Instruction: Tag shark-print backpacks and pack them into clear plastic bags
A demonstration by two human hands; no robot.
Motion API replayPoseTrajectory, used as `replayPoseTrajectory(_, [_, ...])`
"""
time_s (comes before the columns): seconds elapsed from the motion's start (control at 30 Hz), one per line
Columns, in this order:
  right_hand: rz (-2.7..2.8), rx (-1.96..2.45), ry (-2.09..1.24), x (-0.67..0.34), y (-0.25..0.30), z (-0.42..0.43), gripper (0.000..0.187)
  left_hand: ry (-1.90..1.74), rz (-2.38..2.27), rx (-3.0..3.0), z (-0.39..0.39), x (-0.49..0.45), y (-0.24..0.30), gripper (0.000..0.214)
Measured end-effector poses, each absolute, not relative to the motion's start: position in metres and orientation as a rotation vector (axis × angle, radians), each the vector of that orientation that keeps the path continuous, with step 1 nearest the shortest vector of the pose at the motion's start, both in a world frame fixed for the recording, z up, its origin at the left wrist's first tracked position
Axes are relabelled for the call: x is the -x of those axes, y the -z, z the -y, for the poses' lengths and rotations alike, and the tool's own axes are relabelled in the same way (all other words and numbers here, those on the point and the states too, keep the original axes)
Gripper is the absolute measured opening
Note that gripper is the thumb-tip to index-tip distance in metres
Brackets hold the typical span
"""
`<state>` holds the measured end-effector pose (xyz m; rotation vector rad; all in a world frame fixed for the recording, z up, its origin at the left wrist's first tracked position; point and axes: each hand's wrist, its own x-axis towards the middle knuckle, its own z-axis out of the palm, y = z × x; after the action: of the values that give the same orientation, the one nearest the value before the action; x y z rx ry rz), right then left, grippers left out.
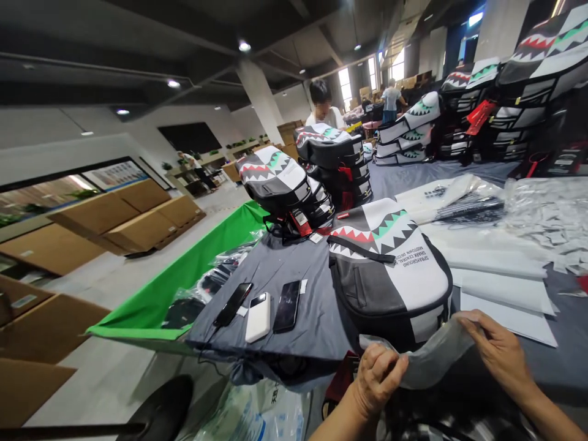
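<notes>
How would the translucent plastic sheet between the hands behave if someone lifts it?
It is probably very floppy: the translucent plastic sheet sags and folds between the left hand and right hand. It likely weighs little, since the hands only pinch it. Its sheen suggests it may slip.

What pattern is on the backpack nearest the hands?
The backpack has red and green shark teeth on black and white; head view.

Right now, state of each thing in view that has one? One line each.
left hand: pinching the film
right hand: gripping the film's other side
translucent plastic film: held up between the hands, bunched
shark-mouth backpack: lying flat, strap on top
black smartphone: face up, screen dark
white power bank: lying flat
stacked backpacks: piled upright
</notes>
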<state>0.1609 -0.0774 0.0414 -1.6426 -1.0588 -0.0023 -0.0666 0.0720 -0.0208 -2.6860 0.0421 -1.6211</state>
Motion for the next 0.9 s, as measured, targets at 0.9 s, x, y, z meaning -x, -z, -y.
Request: replayPoseTrajectory(0.9, [2.301, 1.157, 0.791, -0.202, -0.028, 0.063, 0.026, 1.608, 0.859, 2.567, -0.024, 0.054, 0.032, 0.012])
